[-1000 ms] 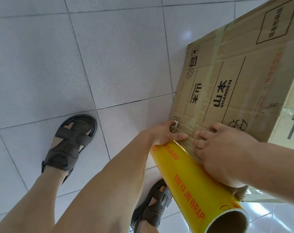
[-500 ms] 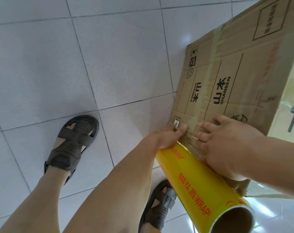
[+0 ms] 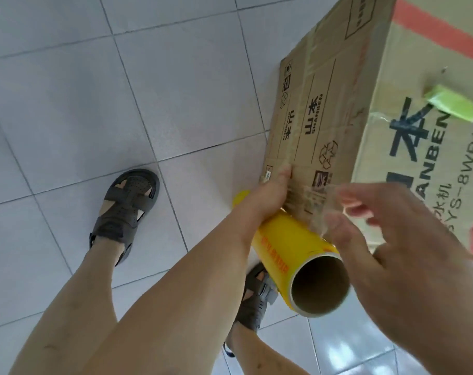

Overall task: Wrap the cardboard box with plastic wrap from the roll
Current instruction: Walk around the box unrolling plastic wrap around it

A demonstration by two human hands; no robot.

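Note:
A big brown cardboard box (image 3: 338, 90) with black print and red tape stands on the floor at the right. A yellow plastic wrap roll (image 3: 286, 239) lies against its near lower corner, open cardboard core toward me. My left hand (image 3: 270, 196) grips the roll near its far end, fingertips touching the box side. Clear film (image 3: 316, 209) stretches from the roll up over the box corner. My right hand (image 3: 392, 253) hovers off the box above the roll's near end, blurred, thumb and loosely bent fingers apart, the film hazy in front of its fingertips.
A green object (image 3: 454, 106) lies on the box's upper face. My feet in dark sandals stand on the white tiled floor, one at the left (image 3: 124, 209) and one under the roll (image 3: 257, 301). Open tiles spread to the left.
My right hand has lifted off the box side and the roll and pulled back toward me. The view has swung so the box's upper face shows. My left hand stays on the roll.

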